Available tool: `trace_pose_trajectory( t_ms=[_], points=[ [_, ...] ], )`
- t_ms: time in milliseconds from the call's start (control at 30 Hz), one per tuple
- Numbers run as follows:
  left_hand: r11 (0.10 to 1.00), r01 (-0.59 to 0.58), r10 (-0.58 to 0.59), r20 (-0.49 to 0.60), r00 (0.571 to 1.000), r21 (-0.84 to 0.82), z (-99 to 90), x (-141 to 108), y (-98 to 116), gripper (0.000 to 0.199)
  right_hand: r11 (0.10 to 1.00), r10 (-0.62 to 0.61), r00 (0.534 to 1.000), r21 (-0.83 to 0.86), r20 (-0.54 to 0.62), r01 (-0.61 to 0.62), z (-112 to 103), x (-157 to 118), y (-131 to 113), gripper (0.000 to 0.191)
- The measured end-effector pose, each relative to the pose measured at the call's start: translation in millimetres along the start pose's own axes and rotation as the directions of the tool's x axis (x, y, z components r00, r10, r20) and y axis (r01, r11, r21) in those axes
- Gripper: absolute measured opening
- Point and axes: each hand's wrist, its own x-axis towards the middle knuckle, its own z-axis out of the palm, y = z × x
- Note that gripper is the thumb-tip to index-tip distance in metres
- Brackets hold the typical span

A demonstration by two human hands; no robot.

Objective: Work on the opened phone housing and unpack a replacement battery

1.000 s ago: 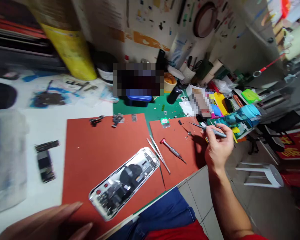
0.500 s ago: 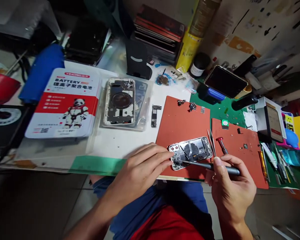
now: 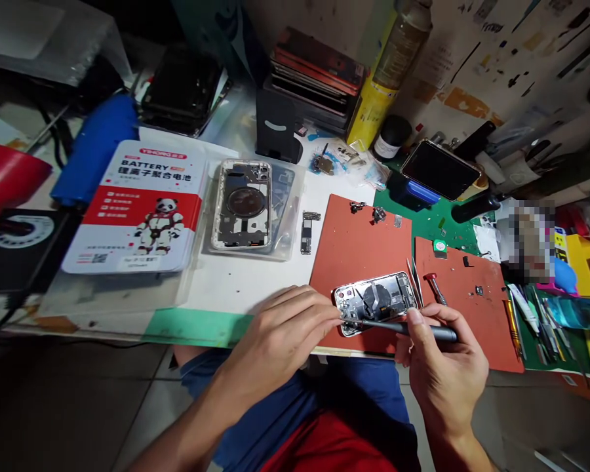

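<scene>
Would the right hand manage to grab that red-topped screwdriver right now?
Probably not: the right hand is gripping a grey tool, though the red-topped screwdriver lies close beyond it.

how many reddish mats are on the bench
2: the left mat, under the opened phone, and the right mat, under the red-ended screwdriver. No others show, though clutter could hide more.

A phone-repair workshop, going by the worktop (image 3: 236,288) — an opened phone (image 3: 376,290) on a red mat (image 3: 364,242), a second phone housing (image 3: 243,203), a loose circuit board (image 3: 306,237), tweezers (image 3: 416,283), a red-capped screwdriver (image 3: 435,288), a package (image 3: 132,210) printed BATTERY, and slim tools (image 3: 545,321) bunched at the right
</scene>
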Motion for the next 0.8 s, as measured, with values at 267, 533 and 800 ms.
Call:
trace_pose_trajectory(
  t_ms=[267, 533, 800],
  points=[
    [1.000, 0.015, -0.015, 0.009, 1.000, -0.017, 3.3, -2.1, -4.2, 0.016, 0.997, -0.071, 0.997, -0.021, 0.037, 0.072, 4.0, -0.3, -3.6, 0.023],
    [1.000, 0.011, -0.010, 0.030, 0.999, -0.017, 2.5, -3.8, -4.7, 0.019, 0.977, -0.181, 0.980, -0.095, 0.088, 0.189, 2.0, -2.0, -3.8, 0.019],
    [0.997, -0.072, 0.070, 0.050, 0.996, 0.039, -2.8, -10.3, -13.8, 0.029, 0.941, -0.263, 0.946, -0.164, 0.188, 0.295, -4.9, -9.5, -4.5, 0.029]
  ],
)
